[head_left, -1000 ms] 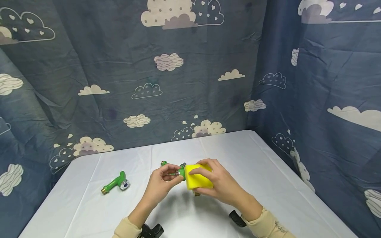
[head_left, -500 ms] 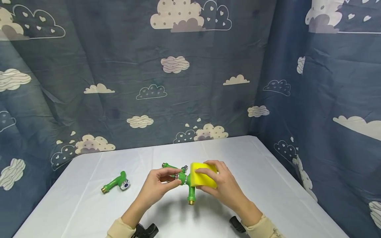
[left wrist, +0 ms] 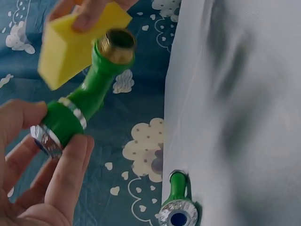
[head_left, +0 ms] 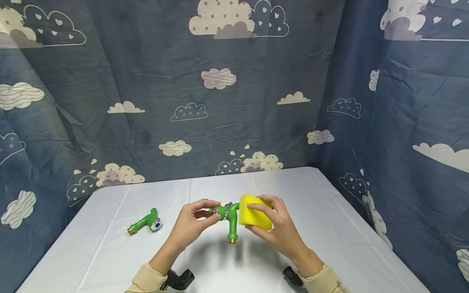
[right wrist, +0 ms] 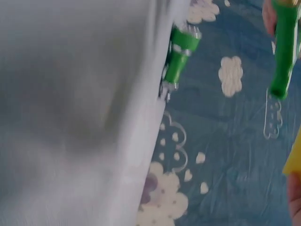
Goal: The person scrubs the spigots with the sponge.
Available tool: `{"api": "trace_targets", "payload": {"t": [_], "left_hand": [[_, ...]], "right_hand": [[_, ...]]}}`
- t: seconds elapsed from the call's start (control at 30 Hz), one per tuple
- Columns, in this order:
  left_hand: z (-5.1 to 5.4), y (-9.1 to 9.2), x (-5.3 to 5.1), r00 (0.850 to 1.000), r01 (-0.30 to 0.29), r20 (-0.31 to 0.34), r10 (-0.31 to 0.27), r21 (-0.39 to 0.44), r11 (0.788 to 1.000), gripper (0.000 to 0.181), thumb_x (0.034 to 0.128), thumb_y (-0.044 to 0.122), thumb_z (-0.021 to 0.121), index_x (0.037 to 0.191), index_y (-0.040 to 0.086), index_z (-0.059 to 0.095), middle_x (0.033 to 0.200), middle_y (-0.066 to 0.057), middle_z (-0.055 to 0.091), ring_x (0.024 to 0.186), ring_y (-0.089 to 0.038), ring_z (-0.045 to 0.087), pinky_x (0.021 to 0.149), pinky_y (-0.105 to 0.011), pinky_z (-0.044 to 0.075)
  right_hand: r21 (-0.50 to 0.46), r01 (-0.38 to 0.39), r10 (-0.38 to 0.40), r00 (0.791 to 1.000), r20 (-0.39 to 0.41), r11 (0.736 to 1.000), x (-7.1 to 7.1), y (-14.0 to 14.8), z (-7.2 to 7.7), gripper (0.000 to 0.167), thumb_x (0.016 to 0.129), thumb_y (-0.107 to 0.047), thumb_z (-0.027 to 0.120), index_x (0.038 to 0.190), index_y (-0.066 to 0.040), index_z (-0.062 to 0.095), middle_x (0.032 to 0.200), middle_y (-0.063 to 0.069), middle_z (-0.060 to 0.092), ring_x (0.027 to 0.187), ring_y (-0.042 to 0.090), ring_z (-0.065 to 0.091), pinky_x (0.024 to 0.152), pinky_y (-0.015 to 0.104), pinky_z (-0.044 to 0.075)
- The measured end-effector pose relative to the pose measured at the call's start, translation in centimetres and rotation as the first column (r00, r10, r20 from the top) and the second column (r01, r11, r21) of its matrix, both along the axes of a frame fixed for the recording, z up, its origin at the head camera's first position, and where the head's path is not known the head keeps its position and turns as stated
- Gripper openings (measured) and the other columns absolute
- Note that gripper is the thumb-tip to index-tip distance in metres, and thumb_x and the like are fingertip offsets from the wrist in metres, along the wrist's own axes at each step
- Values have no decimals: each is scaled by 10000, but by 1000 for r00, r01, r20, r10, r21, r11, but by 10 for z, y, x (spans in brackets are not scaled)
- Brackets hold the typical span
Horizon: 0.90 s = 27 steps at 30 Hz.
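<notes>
Clamped tap [head_left: 232, 223] in left fingers [head_left: 209, 222], sponge [head_left: 253, 217] in right fingers [head_left: 261, 208], inside worktop [head_left: 293, 191] edges; likely needed light, steady wiping.

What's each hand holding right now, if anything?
Left hand: closed, pinching a green tap.
Right hand: closed, gripping the yellow sponge.

Green tap [head_left: 233, 224]: brass-tipped spout pointing down, chrome-faced end gripped in L hand [head_left: 193, 219], held up over mid table [head_left: 307, 203], well short of far edge. Yellow sponge [head_left: 253, 212]: rect. block, tilted slightly, gripped in R hand [head_left: 279, 219], just R of tap's bend.
</notes>
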State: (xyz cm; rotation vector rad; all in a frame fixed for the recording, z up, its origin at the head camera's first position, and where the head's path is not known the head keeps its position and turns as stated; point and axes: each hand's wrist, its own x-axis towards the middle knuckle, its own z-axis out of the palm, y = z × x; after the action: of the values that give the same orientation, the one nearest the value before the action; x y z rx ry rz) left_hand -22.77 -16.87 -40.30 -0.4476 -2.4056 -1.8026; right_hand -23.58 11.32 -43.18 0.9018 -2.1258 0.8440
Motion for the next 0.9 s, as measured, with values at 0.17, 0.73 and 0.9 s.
{"api": "trace_targets", "payload": {"t": [0.17,0.73,0.9], "left_hand": [[-4,7,2,1000,-25,-3,25,-4,1000,322,920,160,862,1235,148,798,1254,-108,756,1006,-172,761,811,-199,620],[3,4,8,994,108,-1,-108,-38,993,372,915,162,869,1274,108,790,1250,-155,767,1015,-180,772,827,-226,643],[6,2,8,992,123,1,-124,-43,991,388,912,147,866,1287,87,783,1271,-161,767,1014,-172,777,833,-232,644]], "right_hand": [[128,-157,169,981,-90,979,9,-10,-5,669,744,-215,998,1344,-292,711,1413,104,591,1275,269,556,986,442,643],[67,-2,14,985,-174,998,2,-10,-10,706,659,-188,1034,1292,-295,740,1366,119,627,1229,301,580,945,505,602],[8,84,-82,990,-117,996,-2,-5,-10,675,686,-211,1033,1291,-288,744,1351,124,637,1227,316,581,911,509,624]]}}
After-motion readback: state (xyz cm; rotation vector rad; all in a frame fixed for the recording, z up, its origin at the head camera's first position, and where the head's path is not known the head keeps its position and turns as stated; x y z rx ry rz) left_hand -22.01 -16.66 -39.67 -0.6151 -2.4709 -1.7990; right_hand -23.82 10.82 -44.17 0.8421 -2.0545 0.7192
